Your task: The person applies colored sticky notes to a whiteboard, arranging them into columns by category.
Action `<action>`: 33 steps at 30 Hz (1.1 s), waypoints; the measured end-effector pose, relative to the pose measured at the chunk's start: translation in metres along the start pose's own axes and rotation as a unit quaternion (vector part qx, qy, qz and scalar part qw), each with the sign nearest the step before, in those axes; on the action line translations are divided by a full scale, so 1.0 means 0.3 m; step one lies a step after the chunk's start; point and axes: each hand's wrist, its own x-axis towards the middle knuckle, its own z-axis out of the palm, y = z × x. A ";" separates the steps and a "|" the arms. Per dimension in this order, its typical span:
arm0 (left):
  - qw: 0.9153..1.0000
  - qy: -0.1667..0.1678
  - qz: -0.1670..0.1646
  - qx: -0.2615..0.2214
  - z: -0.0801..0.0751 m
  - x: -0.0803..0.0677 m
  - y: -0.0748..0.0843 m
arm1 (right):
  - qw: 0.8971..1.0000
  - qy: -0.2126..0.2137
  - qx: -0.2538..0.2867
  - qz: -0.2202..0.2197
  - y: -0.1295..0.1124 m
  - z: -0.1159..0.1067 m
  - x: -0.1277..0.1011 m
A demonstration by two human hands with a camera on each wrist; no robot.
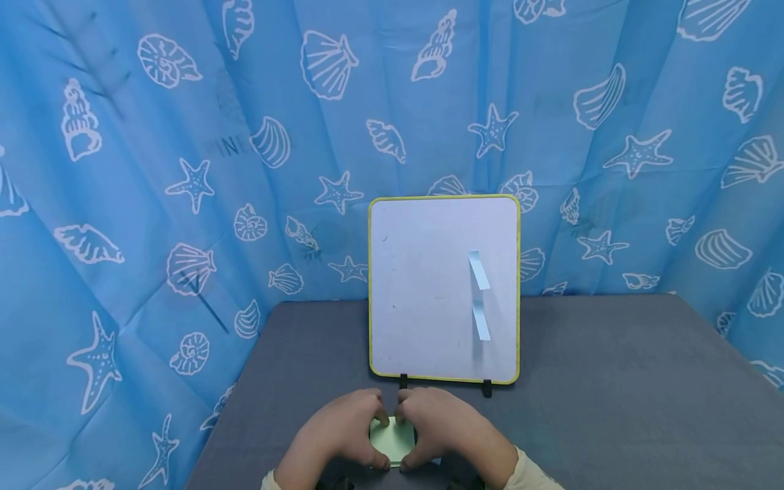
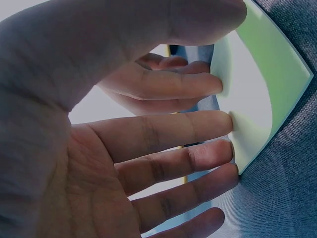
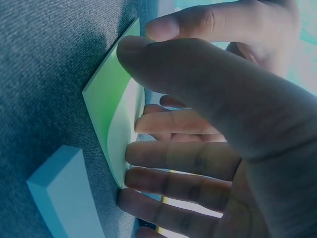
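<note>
A pale green sticky note pad point(image 1: 393, 441) lies on the grey tabletop, in front of the whiteboard. My left hand point(image 1: 343, 429) holds it from the left, with the thumb point(image 2: 208, 20) at the near edge and fingertips at the far edge. From the right my right hand point(image 1: 444, 422) holds the same pad, its thumb point(image 3: 133, 52) near one corner and its fingertips along the far edge. The top sheet looks bowed in both wrist views. A blue pad point(image 3: 72, 193) lies beside the green one, mostly hidden by the right hand in the head view.
A yellow-framed whiteboard point(image 1: 422, 286) stands behind the hands on small black feet point(image 1: 486, 388). Two light blue paper strips point(image 1: 480, 271) stick to its right side. A blue curtain point(image 1: 245, 136) with white shells hangs behind the grey table point(image 1: 612, 395).
</note>
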 end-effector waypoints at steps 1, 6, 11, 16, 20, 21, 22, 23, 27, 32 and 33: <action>1.000 -0.001 0.003 -0.002 0.000 0.000 -0.001 | 1.000 0.001 0.000 -0.001 0.001 0.000 0.000; 1.000 -0.002 0.012 -0.021 0.002 0.003 -0.008 | 1.000 0.004 0.000 -0.006 0.002 0.001 -0.001; 0.999 0.003 0.015 -0.033 0.003 0.004 -0.014 | 1.000 0.003 0.000 -0.005 0.001 0.003 0.000; 0.999 0.009 0.022 -0.041 0.005 0.003 -0.013 | 1.000 0.001 0.009 -0.007 0.001 0.002 -0.002; 0.999 0.003 0.029 -0.045 0.002 0.000 -0.011 | 1.000 0.002 0.014 -0.006 0.000 0.002 -0.003; 0.999 0.001 0.028 -0.047 0.001 -0.001 -0.011 | 1.000 0.002 0.014 -0.005 0.000 0.003 -0.002; 0.999 0.000 0.026 -0.046 0.000 -0.003 -0.011 | 1.000 0.003 0.016 -0.003 -0.001 0.004 -0.002; 0.999 0.000 0.024 -0.046 -0.002 -0.004 -0.011 | 1.000 0.003 0.014 0.000 -0.001 0.004 -0.001; 0.999 0.007 0.009 -0.038 -0.007 -0.009 -0.009 | 1.000 0.004 0.007 0.006 -0.004 0.008 0.004; 0.999 0.024 0.007 -0.028 -0.011 -0.009 -0.004 | 1.000 0.020 -0.013 -0.005 -0.007 0.013 0.007; 0.999 0.029 0.011 -0.026 -0.011 -0.009 -0.004 | 1.000 0.024 -0.016 -0.008 -0.008 0.014 0.008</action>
